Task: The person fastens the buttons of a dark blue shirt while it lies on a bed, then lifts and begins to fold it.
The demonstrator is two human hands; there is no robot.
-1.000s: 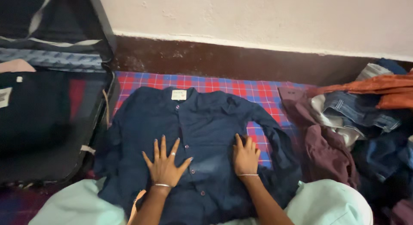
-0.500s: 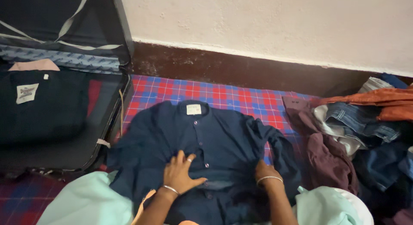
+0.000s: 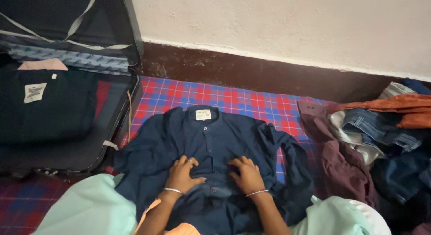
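At nine o'clock an open suitcase (image 3: 67, 105) holds a folded dark garment (image 3: 45, 105). At the centre a dark blue shirt (image 3: 211, 140) lies buttoned-side up on a checked red-and-blue mat (image 3: 233, 98). The left hand (image 3: 182, 175) presses its front at six o'clock, fingers curled and bunching the cloth. The right hand (image 3: 244, 175) lies just beside it, fingers bent and slightly spread. At three o'clock sits a pile of clothes (image 3: 372, 136).
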